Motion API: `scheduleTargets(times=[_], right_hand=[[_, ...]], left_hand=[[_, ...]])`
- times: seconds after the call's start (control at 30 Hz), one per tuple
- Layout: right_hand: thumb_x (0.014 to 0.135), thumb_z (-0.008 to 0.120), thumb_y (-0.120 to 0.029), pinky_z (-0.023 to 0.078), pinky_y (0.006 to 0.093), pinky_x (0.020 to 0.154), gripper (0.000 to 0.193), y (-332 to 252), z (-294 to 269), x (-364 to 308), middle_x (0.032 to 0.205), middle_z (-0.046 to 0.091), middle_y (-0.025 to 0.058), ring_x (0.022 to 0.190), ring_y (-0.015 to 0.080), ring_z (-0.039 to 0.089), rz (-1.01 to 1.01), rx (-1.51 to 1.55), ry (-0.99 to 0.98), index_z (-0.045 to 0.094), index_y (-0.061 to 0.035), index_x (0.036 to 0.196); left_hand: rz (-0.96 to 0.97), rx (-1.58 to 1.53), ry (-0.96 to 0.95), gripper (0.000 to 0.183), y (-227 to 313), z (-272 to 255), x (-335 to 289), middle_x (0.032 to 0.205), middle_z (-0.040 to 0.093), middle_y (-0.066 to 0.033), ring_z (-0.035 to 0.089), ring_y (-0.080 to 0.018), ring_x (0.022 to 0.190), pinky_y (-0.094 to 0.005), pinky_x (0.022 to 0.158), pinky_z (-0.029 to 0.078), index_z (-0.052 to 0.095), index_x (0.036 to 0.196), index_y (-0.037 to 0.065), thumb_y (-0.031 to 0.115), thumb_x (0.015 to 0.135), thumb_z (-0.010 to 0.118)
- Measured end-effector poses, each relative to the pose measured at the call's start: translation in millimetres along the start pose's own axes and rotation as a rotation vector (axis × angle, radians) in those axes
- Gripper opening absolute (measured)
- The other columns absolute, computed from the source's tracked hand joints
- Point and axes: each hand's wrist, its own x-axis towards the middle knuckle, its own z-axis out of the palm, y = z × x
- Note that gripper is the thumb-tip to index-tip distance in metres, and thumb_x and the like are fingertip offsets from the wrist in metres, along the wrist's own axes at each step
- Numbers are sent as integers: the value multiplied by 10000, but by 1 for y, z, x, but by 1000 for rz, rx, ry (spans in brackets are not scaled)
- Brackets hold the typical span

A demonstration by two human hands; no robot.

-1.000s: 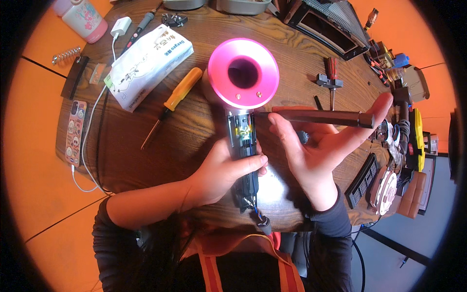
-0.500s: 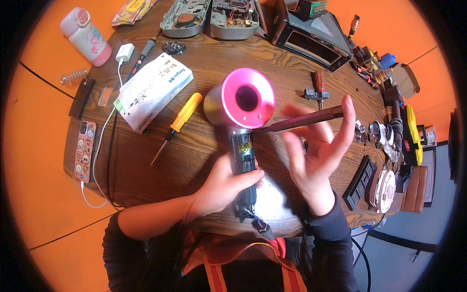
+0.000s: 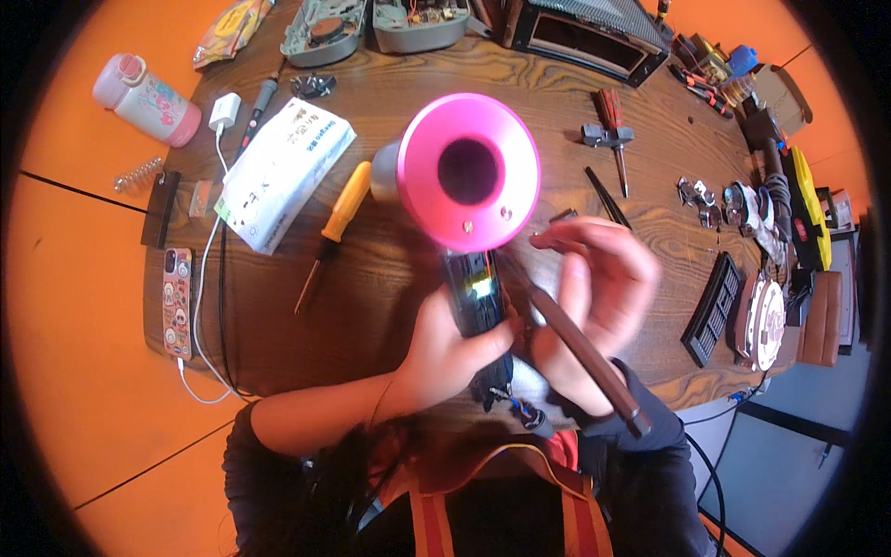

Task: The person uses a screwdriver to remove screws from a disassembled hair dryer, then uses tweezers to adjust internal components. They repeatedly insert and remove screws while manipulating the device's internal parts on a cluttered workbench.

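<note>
My left hand [image 3: 441, 343] is wrapped round the bare black handle of a hair dryer [image 3: 515, 172], whose pink ring faces up. The dryer's handle has its inner parts exposed, with a small lit spot on it and wires trailing from its lower end to a dark plug-like piece [image 3: 531, 418]. In my right hand [image 3: 617, 288], fingers curled and partly blurred, is a slim brown screwdriver [image 3: 585, 353]. It slants from beside the joint of handle and head down across my palm toward my wrist. Its tip is blurred, so contact with the dryer cannot be made out.
Left of the dryer lie a yellow-handled screwdriver [image 3: 347, 204], a white box [image 3: 288, 172] and a phone [image 3: 177, 302] on a cable. Black tweezers [image 3: 608, 197] and a red-handled screwdriver [image 3: 610, 121] lie at right. Opened grey casings [image 3: 422, 32] stand at the back.
The brown screwdriver has swung from pointing out to the right to slanting down toward me. My right fingers have curled in. The dryer's head appears larger and nearer.
</note>
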Motion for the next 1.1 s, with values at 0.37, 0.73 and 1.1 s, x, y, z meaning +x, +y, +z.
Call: scheduleTargets(times=[0.37, 0.73, 1.1], right_hand=[[772, 546, -194, 396, 348, 848, 557, 0, 6, -13, 1201, 375, 164, 1081, 238, 425, 445, 406, -129, 259, -39, 1223], [732, 613, 103, 520, 299, 550, 1068, 4, -7, 6, 925, 535, 191, 644, 196, 605, 223, 156, -43, -196, -208, 1355], [690, 652, 121, 511, 267, 565, 1210, 3, -17, 19, 806, 613, 175, 644, 184, 616, 146, 4, -61, -346, -219, 1284]], left_hand=[[-114, -56, -22, 308, -6, -6, 3, 876, 580, -36, 541, -95, 803, -264, 720, 445, 504, 962, 8, 73, 709, 667], [-238, -84, -71, 211, 4, -5, 0, 754, 579, -30, 552, -108, 699, -259, 660, 443, 531, 840, 35, 77, 702, 684], [-232, -162, -88, 190, 2, -3, -1, 728, 577, -36, 566, -112, 681, -262, 640, 456, 523, 835, 26, 71, 718, 666]])
